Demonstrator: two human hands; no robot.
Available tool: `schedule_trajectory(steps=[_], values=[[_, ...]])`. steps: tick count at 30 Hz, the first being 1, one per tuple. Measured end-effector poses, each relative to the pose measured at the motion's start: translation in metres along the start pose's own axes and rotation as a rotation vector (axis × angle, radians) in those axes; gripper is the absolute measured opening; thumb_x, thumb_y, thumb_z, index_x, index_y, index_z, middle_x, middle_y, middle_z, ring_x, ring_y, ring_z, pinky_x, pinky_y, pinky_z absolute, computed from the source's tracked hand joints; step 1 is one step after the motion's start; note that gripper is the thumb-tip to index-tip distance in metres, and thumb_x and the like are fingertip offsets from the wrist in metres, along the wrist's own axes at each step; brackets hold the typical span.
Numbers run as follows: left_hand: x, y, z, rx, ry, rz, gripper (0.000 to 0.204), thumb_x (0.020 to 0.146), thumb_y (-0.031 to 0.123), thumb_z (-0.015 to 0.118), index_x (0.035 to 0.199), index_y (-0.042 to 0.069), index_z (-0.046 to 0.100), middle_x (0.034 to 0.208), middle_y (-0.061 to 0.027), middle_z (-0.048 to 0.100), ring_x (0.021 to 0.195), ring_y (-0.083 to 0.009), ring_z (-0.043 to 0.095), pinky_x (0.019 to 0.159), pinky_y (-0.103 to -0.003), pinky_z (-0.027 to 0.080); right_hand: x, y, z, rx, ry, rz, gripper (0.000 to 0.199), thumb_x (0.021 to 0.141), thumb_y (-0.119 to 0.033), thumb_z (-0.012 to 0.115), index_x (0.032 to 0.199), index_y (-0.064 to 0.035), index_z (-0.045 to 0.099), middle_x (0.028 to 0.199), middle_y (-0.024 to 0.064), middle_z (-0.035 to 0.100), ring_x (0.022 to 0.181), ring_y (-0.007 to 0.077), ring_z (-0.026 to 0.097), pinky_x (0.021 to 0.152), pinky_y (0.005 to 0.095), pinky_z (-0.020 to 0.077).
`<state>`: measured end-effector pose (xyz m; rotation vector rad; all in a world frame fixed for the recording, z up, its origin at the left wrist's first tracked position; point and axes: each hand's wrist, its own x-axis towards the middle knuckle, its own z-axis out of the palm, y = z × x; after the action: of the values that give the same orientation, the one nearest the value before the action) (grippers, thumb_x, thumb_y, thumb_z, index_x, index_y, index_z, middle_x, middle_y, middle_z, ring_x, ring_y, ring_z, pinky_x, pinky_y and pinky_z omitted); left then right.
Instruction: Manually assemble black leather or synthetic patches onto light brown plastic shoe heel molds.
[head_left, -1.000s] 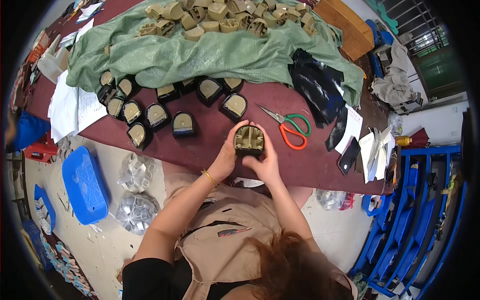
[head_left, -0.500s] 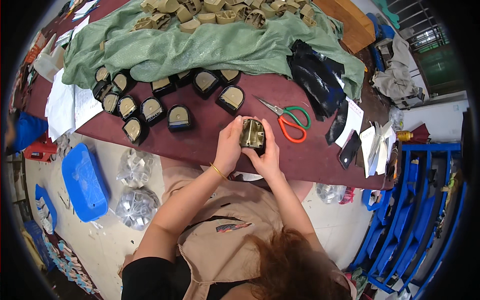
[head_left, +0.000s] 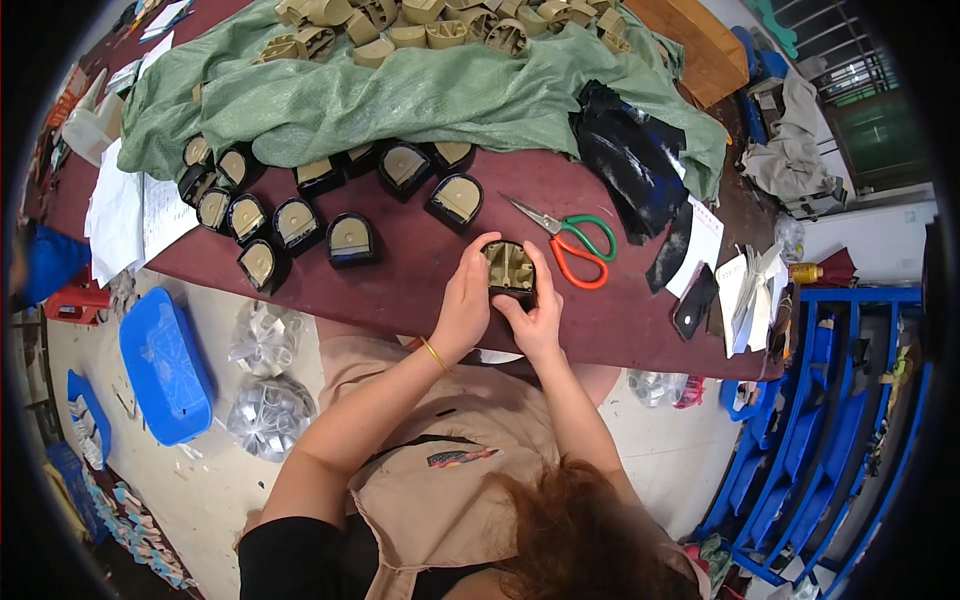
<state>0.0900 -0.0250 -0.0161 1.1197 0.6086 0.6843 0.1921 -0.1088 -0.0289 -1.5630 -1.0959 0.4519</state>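
1. While the dark red table (head_left: 400,290) carries everything in view, its far half lies under a crumpled green cloth (head_left: 420,95) heaped with tan moulded pieces (head_left: 440,25).
2. A stack of black sheet pieces (head_left: 630,150) lies at the cloth's right end, beside the scissors.
3. Near the left front edge of the table stands a cluster of finished black-wrapped blocks (head_left: 290,215), each with a tan top face.
4. Scissors with green and orange handles (head_left: 570,240) lie open on the table just right of the hands.
5. The left hand (head_left: 465,305) and the right hand (head_left: 535,320) are both closed around one tan block (head_left: 510,268), held at the near edge of the table, its ribbed hollow side facing up.
6. The left hand's fingers wrap the block's left side and top; the right hand grips its lower right corner, thumb on the black covering at the rim.
7. The block looks like a stiff, light moulded part, unlikely to break; a two-sided grip on its solid outer walls seems safest, since the ribs inside are thin and the black wrap may be slick.
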Motion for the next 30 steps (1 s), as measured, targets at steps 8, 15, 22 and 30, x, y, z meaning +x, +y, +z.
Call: schedule_trajectory(steps=[8, 15, 22, 30], values=[[-0.001, 0.040, -0.021, 0.835, -0.138, 0.161, 0.073, 0.089, 0.032, 0.062, 0.141, -0.003, 0.025, 0.134, -0.0222, 0.036, 0.124, -0.0279, 0.042, 0.099, -0.039, 0.039, 0.005, 0.001, -0.004, -0.309, -0.035, -0.281, 0.081, 0.066, -0.005, 0.079, 0.138, -0.0036, 0.041, 0.134, 0.0167, 0.051, 0.120, 0.0338, 0.052, 0.101, 0.0396, 0.0418], [-0.003, 0.011, -0.027, -0.638, -0.350, -0.270, 0.049, 0.103, 0.033, 0.034, 0.147, 0.018, 0.022, 0.139, -0.0072, 0.038, 0.123, -0.0227, 0.048, 0.097, -0.043, 0.048, 0.008, -0.015, 0.004, 0.313, -0.095, 0.182, 0.070, 0.083, -0.011, 0.070, 0.142, -0.0022, 0.034, 0.144, 0.0137, 0.040, 0.128, 0.0208, 0.043, 0.105, 0.0339, 0.0360], [0.001, 0.001, -0.019, -0.399, -0.174, -0.252, 0.042, 0.101, 0.018, 0.038, 0.142, 0.015, 0.031, 0.131, -0.0091, 0.048, 0.117, -0.0234, 0.053, 0.092, -0.045, 0.052, 0.011, -0.010, 0.000, 0.693, -0.113, 0.384, 0.053, 0.094, -0.011, 0.053, 0.143, 0.0004, 0.033, 0.145, 0.0113, 0.039, 0.126, 0.0182, 0.044, 0.104, 0.0303, 0.0349], [0.001, -0.001, -0.017, -0.472, -0.143, -0.267, 0.044, 0.098, 0.009, 0.041, 0.141, 0.014, 0.033, 0.129, -0.0097, 0.047, 0.116, -0.0200, 0.052, 0.091, -0.040, 0.053, 0.011, -0.015, 0.004, 0.597, -0.082, 0.285, 0.050, 0.095, -0.009, 0.049, 0.142, 0.0020, 0.035, 0.144, 0.0106, 0.041, 0.128, 0.0164, 0.042, 0.106, 0.0297, 0.0319]])
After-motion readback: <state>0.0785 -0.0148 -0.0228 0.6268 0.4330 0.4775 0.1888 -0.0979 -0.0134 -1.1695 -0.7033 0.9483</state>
